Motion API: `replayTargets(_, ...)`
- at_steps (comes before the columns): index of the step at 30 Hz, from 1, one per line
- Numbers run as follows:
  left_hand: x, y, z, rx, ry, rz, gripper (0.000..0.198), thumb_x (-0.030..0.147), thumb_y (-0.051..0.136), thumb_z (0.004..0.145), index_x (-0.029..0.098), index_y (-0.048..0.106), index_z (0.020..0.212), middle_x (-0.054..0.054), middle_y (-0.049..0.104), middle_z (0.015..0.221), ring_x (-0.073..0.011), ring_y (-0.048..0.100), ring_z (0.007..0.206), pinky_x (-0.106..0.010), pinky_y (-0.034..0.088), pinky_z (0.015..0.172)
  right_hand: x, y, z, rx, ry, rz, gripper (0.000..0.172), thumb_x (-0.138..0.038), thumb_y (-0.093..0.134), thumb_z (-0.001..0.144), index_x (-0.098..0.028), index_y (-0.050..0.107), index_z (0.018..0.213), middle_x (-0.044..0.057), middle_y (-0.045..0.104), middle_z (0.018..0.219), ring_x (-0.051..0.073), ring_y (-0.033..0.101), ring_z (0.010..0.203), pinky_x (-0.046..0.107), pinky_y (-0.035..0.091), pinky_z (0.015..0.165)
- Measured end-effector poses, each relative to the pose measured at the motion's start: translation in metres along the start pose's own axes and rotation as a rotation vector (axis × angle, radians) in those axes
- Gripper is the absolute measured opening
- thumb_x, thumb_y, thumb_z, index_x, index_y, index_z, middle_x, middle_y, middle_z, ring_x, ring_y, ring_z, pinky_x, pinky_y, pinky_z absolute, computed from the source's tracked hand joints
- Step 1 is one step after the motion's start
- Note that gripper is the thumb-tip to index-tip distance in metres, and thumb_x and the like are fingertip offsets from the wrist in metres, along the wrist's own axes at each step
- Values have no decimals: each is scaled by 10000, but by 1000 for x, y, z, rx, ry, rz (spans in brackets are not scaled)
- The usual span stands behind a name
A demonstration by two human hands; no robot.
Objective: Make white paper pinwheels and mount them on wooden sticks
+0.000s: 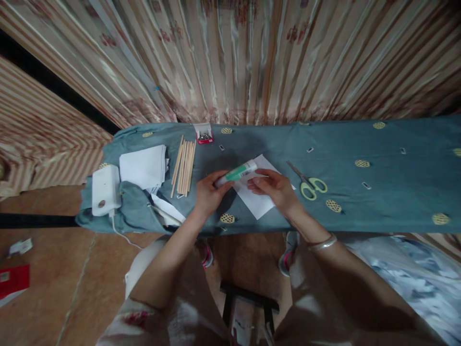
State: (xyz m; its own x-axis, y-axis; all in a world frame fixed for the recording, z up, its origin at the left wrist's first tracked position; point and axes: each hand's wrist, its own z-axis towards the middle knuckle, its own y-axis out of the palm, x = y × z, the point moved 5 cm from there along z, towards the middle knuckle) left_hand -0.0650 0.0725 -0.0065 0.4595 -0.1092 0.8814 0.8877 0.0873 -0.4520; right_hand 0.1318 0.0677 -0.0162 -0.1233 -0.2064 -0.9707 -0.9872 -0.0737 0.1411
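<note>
A glue stick (237, 171), white with a green label, is tilted above a square sheet of white paper (260, 205). My left hand (210, 192) is closed around its lower left end. At the other end, the curled fingers of my right hand (274, 188) pinch the tip of the tube; the exact contact is partly hidden. Both hands are over the paper, which lies turned like a diamond on the cloth. Green-handled scissors (308, 184) lie just right of my right hand, blades toward the back left.
Left of my hands lie several wooden sticks (184, 166), a red box of small metal pieces (204, 135) and a paper stack (142, 166). A white device with a cable (105, 190) sits at the left end of the cloth-covered table (396, 192). A curtain (252, 62) hangs behind.
</note>
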Motion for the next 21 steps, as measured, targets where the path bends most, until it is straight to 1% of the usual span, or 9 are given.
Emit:
replayTargets(1,-5,-7,3,36,-11,30,283,299,727,754,177,717,1009,-47,752,935,-185,686,805,-288,530,729,-4,-10,-2,36,-65,-115,461,-514,760,699,-184,655,1003,64,753,838,194,716,723,349,594,695)
replayTargets(3,-13,-19,8,88,-8,115,288,305,714,762,170,712,1017,-45,749,924,-183,679,792,-288,522,732,-12,-27,-9,68,-203,-411,325,-454,660,809,-186,669,993,72,750,885,199,711,754,364,579,741)
replayTargets(6,-23,-30,13,105,41,250,276,310,680,790,174,705,1029,-51,744,944,-197,676,815,-311,525,765,-19,-39,-25,-11,-394,-774,208,-333,556,885,-202,697,963,70,745,957,224,704,867,394,557,837)
replayTargets(9,-24,-31,14,85,155,366,296,284,665,801,161,691,1069,-95,726,1020,-257,657,946,-398,520,864,-17,-40,-42,-121,-536,-944,226,-275,498,913,-207,690,1011,85,730,1035,247,672,1010,433,528,924)
replayTargets(12,-12,-24,6,61,350,472,452,255,681,787,166,615,1225,-134,643,1237,-324,554,1167,-513,452,997,-12,-40,-53,-165,-598,-1027,250,-261,492,918,-212,659,1097,106,688,1171,267,617,1130,492,497,981)
replayTargets(14,0,-13,-4,-16,466,511,531,246,678,796,190,551,1309,-130,567,1353,-336,488,1249,-553,406,1048,-11,-40,-56,-176,-607,-1059,265,-252,499,913,-211,645,1130,115,664,1219,272,596,1163,510,487,997)
replayTargets(16,11,1,-17,-138,549,528,499,231,654,823,196,548,1309,-124,551,1374,-329,476,1259,-555,407,1050,-11,-42,-58,-173,-603,-1079,278,-237,507,906,-204,636,1150,122,649,1242,273,584,1182,510,482,1011)
replayTargets(19,25,20,-38,-319,655,504,379,219,624,861,181,598,1237,-120,597,1319,-296,505,1222,-491,459,1004,-13,-44,-61,-179,-585,-1106,323,-215,522,893,-197,609,1203,126,620,1290,275,552,1228,510,461,1045)
replayTargets(21,30,28,-48,-394,702,479,319,210,594,889,180,614,1207,-107,638,1268,-268,535,1186,-449,480,975,-14,-43,-63,-192,-575,-1117,372,-203,527,881,-196,581,1249,125,595,1331,276,523,1265,519,443,1067)
